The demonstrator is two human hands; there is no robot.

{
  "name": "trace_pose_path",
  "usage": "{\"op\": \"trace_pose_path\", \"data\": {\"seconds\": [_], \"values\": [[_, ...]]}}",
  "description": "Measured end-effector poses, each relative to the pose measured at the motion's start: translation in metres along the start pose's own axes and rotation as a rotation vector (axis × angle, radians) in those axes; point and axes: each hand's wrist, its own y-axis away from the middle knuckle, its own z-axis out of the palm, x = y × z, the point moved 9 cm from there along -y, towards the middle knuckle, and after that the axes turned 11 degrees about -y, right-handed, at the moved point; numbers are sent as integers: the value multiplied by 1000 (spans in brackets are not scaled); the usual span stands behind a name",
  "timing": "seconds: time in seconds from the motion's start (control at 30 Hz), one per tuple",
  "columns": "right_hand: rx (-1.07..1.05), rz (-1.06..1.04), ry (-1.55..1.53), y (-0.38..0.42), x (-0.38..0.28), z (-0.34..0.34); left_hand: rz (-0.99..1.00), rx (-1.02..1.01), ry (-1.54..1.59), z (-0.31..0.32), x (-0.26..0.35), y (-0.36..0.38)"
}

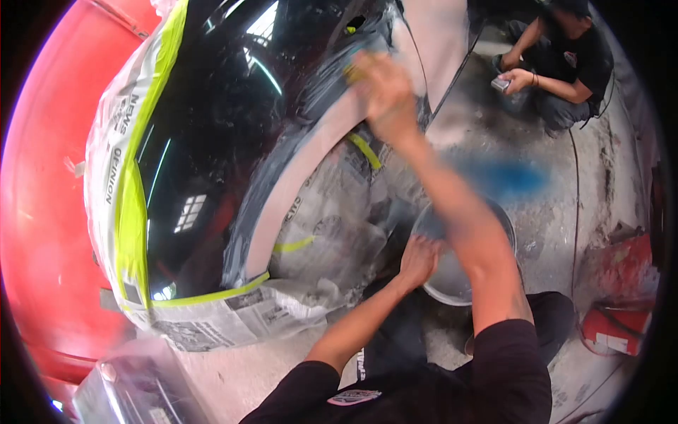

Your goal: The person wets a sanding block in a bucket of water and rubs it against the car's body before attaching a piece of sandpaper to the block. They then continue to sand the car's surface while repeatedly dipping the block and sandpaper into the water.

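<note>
My right hand [387,95], smeared by motion, is pressed to the upper part of a car's wheel arch. Under its fingers shows a small yellowish pad [351,71]. The arch [291,180] is a pale pinkish band with grey, wet-looking smears along its edge, set in a glossy black body panel [205,127]. Lower down, my left hand [419,262] is closed beside the rim of a round bucket [452,300]; what its fingers hold, if anything, is hidden. My right forearm passes over part of the bucket.
Newspaper [212,321] and yellow-green tape [131,233] mask the panel's borders. Crumpled plastic and paper [328,219] fill the wheel well. Another person [575,67] crouches at upper right, holding a small grey object [501,83]. A red container [614,328] stands at right.
</note>
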Motion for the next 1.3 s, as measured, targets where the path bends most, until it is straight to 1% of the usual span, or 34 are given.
{"op": "trace_pose_path", "data": {"seconds": [0.03, 0.07, 0.13, 0.17, 0.2, 0.23, 0.3, 0.33, 0.4, 0.43, 0.47, 0.5, 0.53, 0.57, 0.6, 0.63, 0.67, 0.7, 0.73, 0.77, 0.83, 0.87, 0.93, 0.97, 1.03, 1.07, 1.13, 1.17, 1.23, 1.27, 1.3], "values": [[106, 193, 37, 6, 32, -10, -7, -5, 4, 3, 0, 4], [107, 194, 36, 7, 25, -7, -27, -17, 22, 5, -4, 3], [102, 166, 121, 7, -12, -4, -35, -26, 48, 7, -1, -2], [39, 132, 37, 15, -46, 4, -4, 118, 69, -6, 3, -1], [-21, 30, -8, 26, -77, 13, 25, 265, 86, -19, 4, 0], [-82, -65, -53, 36, -97, 19, 27, 258, 89, -20, 5, -2], [-70, -69, -22, 38, -69, 7, -6, 87, 67, -11, 1, -3], [-68, -100, 0, 30, -49, 2, 34, 85, 49, -8, 1, 1], [93, 206, 22, 27, 28, -14, -3, 52, 65, -9, 3, 2], [149, 327, -23, 35, 59, -20, -27, 28, 71, -10, 1, 0], [136, 367, 7, 35, 55, -15, -27, 31, 70, -12, -1, 1], [125, 402, 43, 35, 48, -12, -2, 76, 106, -16, 0, -1], [93, 307, 17, 30, 13, -6, 19, 114, 149, -18, 4, -1], [63, 217, -11, 27, -27, -2, 20, 106, 153, -15, 7, -1], [-37, 106, -6, 28, -55, 3, -10, 142, 148, -17, 5, -4], [-31, 112, -5, 31, -46, 0, -40, 175, 141, -19, 2, -4], [-48, 64, 30, 34, -35, -4, -36, 164, 138, -17, 1, 0], [-67, 7, 62, 35, -22, -6, -29, 66, 99, -7, -1, 1], [-28, 178, 25, 32, 19, -12, -26, -22, 61, 0, -3, -2], [43, 322, -10, 35, 57, -21, -34, -31, 63, -1, -1, 3], [136, 383, -24, 36, 60, -21, -70, -131, 62, -3, -2, -6], [88, 285, 14, 27, 32, -17, -66, -133, 68, -3, 5, -6], [5, 115, 34, 29, -33, 4, -92, 208, 213, -33, 4, -7], [-104, 32, -65, 25, -68, 12, -91, 205, 209, -26, 3, -8], [-93, -37, -90, 30, -64, 8, -82, 243, 204, -16, 1, -3], [-91, -48, -93, 27, -45, 7, -79, 253, 199, -21, -4, -7], [80, 164, -5, 32, 17, -9, -17, 110, 100, -19, 3, -2], [75, 160, -10, 29, 20, -5, -22, 117, 100, -20, 2, -2], [135, 208, -3, 31, 27, -7, -18, 102, 118, -19, 4, -1], [189, 257, -38, 32, 20, -7, -17, 108, 118, -21, 7, -1], [192, 251, -39, 30, 2, -6, -45, 141, 158, -26, 6, -2]]}}
